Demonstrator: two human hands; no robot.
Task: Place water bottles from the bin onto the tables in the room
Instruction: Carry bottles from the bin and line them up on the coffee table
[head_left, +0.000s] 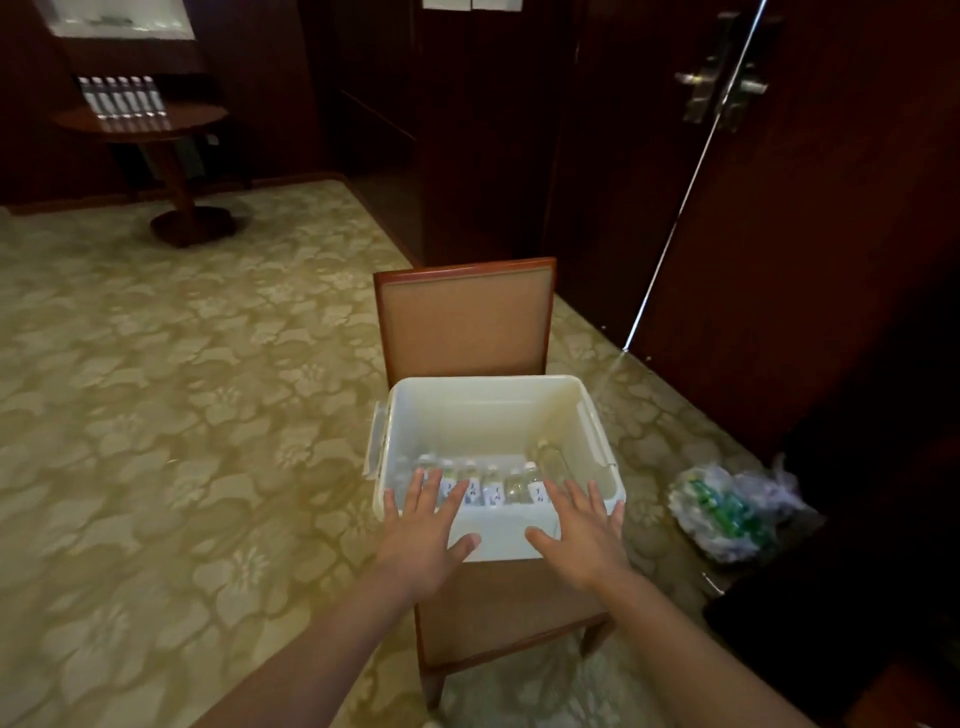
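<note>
Carpet (156, 415) spreads wide on the left of the head view, reaching a round desk (197, 117) well apart from everything else. A bin (483, 410) sits on a chair (465, 322). Its bottles (493, 486) stand packed along the near wall, with one lying loose at the right. Left hand (423, 540) and right hand (584, 540) hover flat and spread over that rim, holding nothing. Leaning on the rim might tip the bin off the seat. A bag (727, 514) and a door (779, 208) crowd the right side.
</note>
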